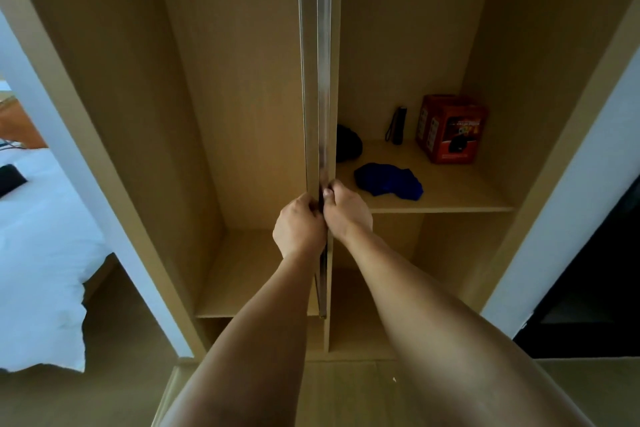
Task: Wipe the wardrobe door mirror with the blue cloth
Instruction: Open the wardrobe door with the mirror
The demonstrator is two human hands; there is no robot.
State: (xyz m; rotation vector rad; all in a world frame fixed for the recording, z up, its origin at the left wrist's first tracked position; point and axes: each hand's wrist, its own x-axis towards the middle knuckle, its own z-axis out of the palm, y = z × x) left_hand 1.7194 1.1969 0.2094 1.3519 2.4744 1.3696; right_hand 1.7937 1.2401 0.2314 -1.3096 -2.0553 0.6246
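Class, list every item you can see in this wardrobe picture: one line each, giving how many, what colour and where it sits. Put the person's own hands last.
blue cloth: one, blue, crumpled on the right shelf
red box: one, red, back right of that shelf
dark torch-like object: one, black, upright left of the box
dark bundle: one, black, shelf's left end, partly hidden
door edge: one, silvery, seen edge-on at centre
bed: one, white, far left
left hand: one, grips the door edge
right hand: one, grips the door edge

Dim inside, daylight from left, wide-angle edge warp, soft focus.
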